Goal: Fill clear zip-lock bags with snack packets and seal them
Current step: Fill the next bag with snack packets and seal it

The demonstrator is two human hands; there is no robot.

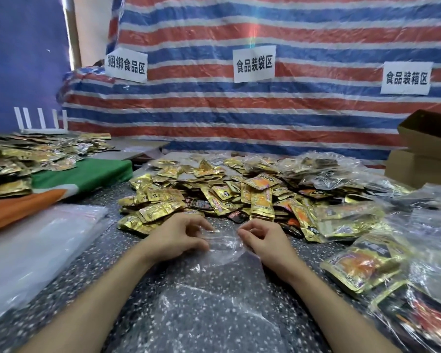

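An empty clear zip-lock plastic bag (214, 296) lies flat on the dark speckled table (92, 276). Its long axis runs from the near edge straight away from the person, with the mouth at the far end. Both hands sit at that mouth. The left hand (175, 238) has its fingers curled and appears to pinch the left part of the lip, and the right hand (265, 242) does likewise on the right part, with a short stretch of lip between them. The film is too thin to tell which layer each hand pinches. The heap of gold foil snack packets (214, 194) lies just beyond the mouth, toward the far edge, and spreads to both sides, so neither hand is clearly the nearer. The closest packets on the left lie just beside the left hand's knuckles. As I judge it, the step in hand is parting the lip, and the next reach would be a short one forward while the other hand keeps the mouth open. A stack of flat clear bags (36, 245) rests by the left edge, and filled clear bags (362, 263) lie by the right edge.
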